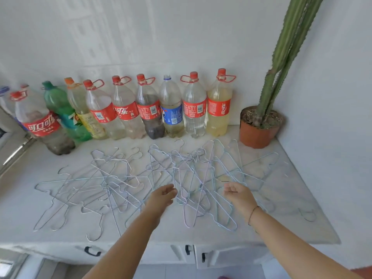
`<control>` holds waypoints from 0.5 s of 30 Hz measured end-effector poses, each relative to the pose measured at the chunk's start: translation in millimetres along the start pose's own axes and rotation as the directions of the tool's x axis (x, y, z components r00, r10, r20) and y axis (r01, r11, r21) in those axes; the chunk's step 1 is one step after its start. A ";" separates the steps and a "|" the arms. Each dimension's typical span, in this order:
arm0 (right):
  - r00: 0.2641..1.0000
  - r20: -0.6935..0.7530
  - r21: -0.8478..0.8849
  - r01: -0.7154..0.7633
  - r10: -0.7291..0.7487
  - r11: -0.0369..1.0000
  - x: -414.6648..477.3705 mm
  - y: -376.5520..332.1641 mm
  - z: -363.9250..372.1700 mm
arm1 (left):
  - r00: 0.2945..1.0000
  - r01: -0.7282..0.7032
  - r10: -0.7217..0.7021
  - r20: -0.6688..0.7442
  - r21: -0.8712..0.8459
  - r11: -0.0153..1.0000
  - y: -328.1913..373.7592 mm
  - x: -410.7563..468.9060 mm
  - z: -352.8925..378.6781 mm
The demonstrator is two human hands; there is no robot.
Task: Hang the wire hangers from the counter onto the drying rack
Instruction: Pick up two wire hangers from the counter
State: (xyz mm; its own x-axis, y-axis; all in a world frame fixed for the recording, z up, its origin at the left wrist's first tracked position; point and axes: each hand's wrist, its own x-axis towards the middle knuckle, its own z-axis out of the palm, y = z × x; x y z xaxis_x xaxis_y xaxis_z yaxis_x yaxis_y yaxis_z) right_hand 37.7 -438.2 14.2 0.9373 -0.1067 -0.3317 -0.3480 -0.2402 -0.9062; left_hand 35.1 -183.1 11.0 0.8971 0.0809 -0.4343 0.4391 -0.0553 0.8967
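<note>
Several thin wire hangers (193, 174) lie tangled in a loose spread across the white counter (281, 214), silver ones to the left (80, 188) and pale blue ones to the right. My left hand (162, 196) hovers over the middle of the pile with relaxed, slightly curled fingers and holds nothing. My right hand (238, 193) reaches over the right cluster, fingers loosely curved, just above the wires; I see no hanger in its grasp. The drying rack is out of view.
A row of several plastic soda bottles (124, 109) stands along the back wall. A tall cactus in a terracotta pot (259, 129) fills the back right corner. Cabinet doors with black handles (188, 249) sit below the counter's front edge.
</note>
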 end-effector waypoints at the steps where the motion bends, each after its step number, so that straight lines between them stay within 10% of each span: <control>1: 1.000 0.014 -0.033 -0.007 0.008 0.999 12.4 2.3 -2.4 | 1.000 0.020 -0.020 -0.017 -0.006 1.000 0.4 11.2 4.8; 15: 0.980 0.196 -0.608 0.094 0.034 0.788 59.0 40.7 -6.6 | 0.951 0.264 -0.274 -0.144 -0.082 0.961 -16.5 96.5 35.6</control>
State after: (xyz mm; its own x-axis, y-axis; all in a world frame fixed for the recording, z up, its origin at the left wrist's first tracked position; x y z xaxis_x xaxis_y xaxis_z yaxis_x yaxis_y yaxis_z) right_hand 78.7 -460.6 -40.6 0.9100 0.0761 -0.4075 -0.1968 -0.7859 -0.5862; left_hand 116.2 -209.8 -48.8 0.7259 0.2357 -0.6462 0.6549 0.0502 0.7540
